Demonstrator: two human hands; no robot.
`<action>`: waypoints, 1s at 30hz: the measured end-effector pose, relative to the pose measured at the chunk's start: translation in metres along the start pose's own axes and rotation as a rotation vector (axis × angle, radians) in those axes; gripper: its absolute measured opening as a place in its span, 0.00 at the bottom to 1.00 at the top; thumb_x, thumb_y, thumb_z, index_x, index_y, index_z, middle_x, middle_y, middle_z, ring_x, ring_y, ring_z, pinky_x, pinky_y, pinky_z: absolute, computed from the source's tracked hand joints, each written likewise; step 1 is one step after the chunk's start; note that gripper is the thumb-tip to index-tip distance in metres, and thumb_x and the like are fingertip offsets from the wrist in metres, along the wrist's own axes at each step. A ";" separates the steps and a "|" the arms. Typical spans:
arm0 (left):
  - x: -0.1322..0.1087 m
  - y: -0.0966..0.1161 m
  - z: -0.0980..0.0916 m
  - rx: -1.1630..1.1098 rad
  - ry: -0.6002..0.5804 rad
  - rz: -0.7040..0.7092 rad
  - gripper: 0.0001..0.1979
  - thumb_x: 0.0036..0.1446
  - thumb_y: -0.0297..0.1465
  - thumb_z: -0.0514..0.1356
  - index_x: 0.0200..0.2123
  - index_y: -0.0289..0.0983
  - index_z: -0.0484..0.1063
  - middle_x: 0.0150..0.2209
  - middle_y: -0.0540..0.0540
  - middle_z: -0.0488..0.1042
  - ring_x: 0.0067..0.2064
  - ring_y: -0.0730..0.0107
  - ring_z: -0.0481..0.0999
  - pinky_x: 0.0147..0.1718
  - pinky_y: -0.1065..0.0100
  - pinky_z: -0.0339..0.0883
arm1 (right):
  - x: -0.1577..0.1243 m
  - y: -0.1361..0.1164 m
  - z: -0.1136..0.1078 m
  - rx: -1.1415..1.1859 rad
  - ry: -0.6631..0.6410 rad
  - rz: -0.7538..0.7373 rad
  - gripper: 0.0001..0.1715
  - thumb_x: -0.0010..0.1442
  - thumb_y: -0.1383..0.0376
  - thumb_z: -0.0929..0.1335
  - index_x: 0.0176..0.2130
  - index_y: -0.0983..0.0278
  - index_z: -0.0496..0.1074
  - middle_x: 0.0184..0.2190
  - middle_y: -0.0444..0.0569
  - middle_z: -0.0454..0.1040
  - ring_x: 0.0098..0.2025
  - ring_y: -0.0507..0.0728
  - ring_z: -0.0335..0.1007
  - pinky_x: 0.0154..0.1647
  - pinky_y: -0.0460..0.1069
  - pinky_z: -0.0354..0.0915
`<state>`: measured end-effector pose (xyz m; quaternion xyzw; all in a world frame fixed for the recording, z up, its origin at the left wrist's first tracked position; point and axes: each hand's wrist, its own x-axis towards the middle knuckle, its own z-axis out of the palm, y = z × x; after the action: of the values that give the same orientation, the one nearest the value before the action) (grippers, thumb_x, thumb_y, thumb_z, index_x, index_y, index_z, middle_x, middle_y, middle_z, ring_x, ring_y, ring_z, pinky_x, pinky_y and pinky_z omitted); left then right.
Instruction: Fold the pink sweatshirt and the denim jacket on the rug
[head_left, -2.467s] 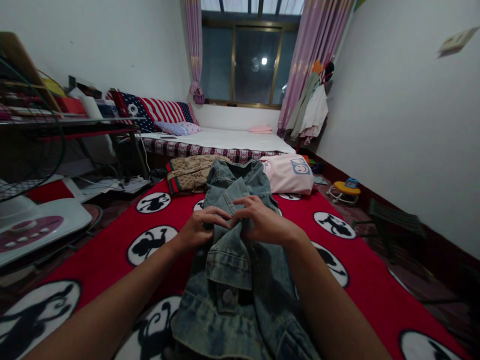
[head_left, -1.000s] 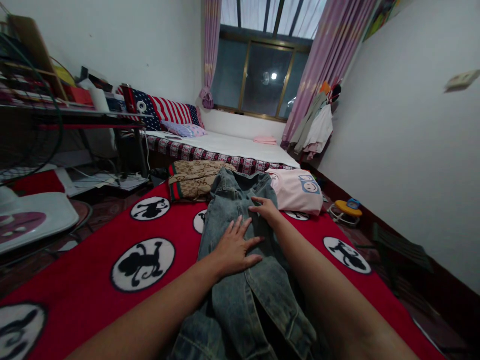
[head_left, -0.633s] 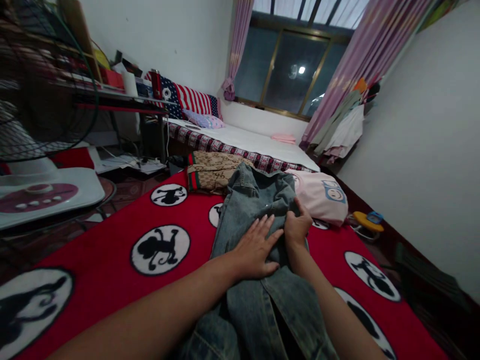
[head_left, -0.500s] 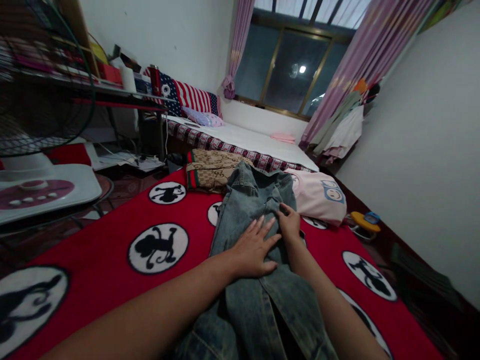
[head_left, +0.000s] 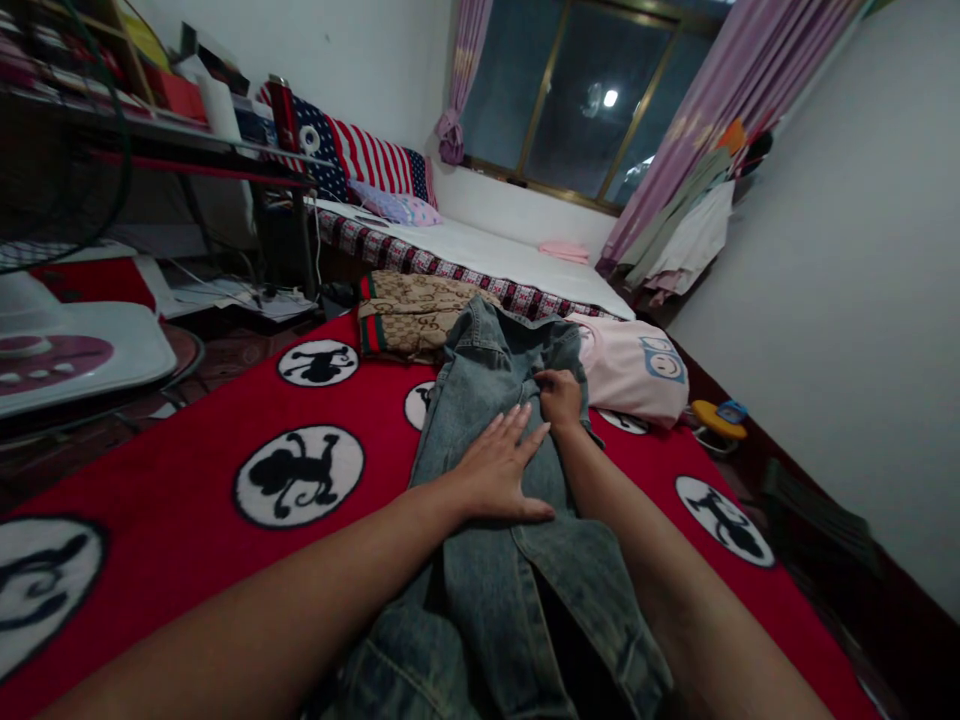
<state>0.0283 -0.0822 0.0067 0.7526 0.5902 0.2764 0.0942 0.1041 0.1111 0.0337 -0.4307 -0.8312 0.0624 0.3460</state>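
A faded blue denim garment (head_left: 499, 575) lies stretched out before me, its far end partly raised and folded; I cannot tell if it is a jacket or trousers. My left hand (head_left: 499, 470) rests on it palm down, fingers stretched and thumb apart. Just beyond and to the right, my right hand (head_left: 561, 400) has its fingers curled in, gripping the denim near the middle of the far part. Under the garment is a red blanket (head_left: 390, 455) with black monkey figures in white circles.
Beyond the denim lie a folded brown patterned cloth (head_left: 420, 315) and a folded pink shirt (head_left: 634, 375). A white-topped bed (head_left: 480, 255) stands behind. To the left are a fan base (head_left: 75, 350) and a cluttered desk (head_left: 202, 150); a yellow stool (head_left: 718, 420) is at right.
My right hand has shifted left over the denim, closer to my left hand, its fingers more curled. The left hand stays flat on the cloth. The whole view has tilted down slightly.
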 end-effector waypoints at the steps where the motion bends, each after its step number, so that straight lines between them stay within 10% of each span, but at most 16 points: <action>1: 0.001 -0.001 0.000 0.005 -0.027 -0.002 0.58 0.42 0.55 0.65 0.69 0.34 0.44 0.71 0.33 0.29 0.71 0.45 0.31 0.66 0.48 0.33 | -0.004 0.000 0.005 -0.075 -0.087 0.027 0.23 0.56 0.73 0.59 0.44 0.65 0.78 0.44 0.55 0.73 0.46 0.59 0.70 0.49 0.50 0.64; 7: 0.001 -0.001 -0.005 0.067 -0.073 0.006 0.56 0.45 0.58 0.62 0.69 0.37 0.44 0.71 0.35 0.28 0.70 0.44 0.30 0.66 0.48 0.34 | -0.025 -0.003 -0.009 -0.252 -0.347 -0.080 0.29 0.59 0.73 0.59 0.58 0.61 0.68 0.55 0.56 0.65 0.51 0.61 0.69 0.51 0.53 0.64; 14: 0.000 0.000 -0.007 0.103 -0.089 0.002 0.51 0.48 0.57 0.60 0.69 0.41 0.46 0.71 0.39 0.27 0.71 0.46 0.30 0.66 0.50 0.35 | -0.094 0.006 -0.096 0.192 -0.152 -0.417 0.31 0.53 0.74 0.63 0.56 0.61 0.67 0.54 0.54 0.68 0.58 0.60 0.63 0.60 0.59 0.61; 21: 0.000 0.002 -0.008 0.118 -0.107 -0.011 0.49 0.51 0.55 0.59 0.69 0.39 0.47 0.71 0.38 0.29 0.71 0.47 0.32 0.66 0.51 0.35 | -0.167 -0.016 -0.148 0.166 -0.451 -0.797 0.33 0.61 0.66 0.66 0.64 0.59 0.57 0.63 0.57 0.61 0.67 0.62 0.51 0.64 0.63 0.56; 26: -0.001 0.003 -0.011 0.124 -0.099 -0.006 0.46 0.52 0.53 0.59 0.68 0.38 0.50 0.71 0.39 0.31 0.71 0.48 0.33 0.66 0.51 0.34 | -0.178 -0.033 -0.133 0.322 -0.418 -0.681 0.26 0.68 0.65 0.58 0.64 0.61 0.58 0.61 0.55 0.65 0.64 0.57 0.58 0.64 0.59 0.57; 30: 0.000 0.001 -0.010 0.098 -0.104 -0.008 0.44 0.53 0.50 0.61 0.68 0.40 0.51 0.71 0.39 0.31 0.71 0.48 0.34 0.66 0.49 0.37 | -0.180 -0.043 -0.127 0.583 -0.491 -0.487 0.16 0.65 0.57 0.63 0.43 0.61 0.76 0.43 0.51 0.79 0.51 0.59 0.73 0.59 0.57 0.62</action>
<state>0.0236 -0.0846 0.0156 0.7672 0.6004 0.2075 0.0889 0.2251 -0.0771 0.0530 -0.0797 -0.9134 0.3112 0.2500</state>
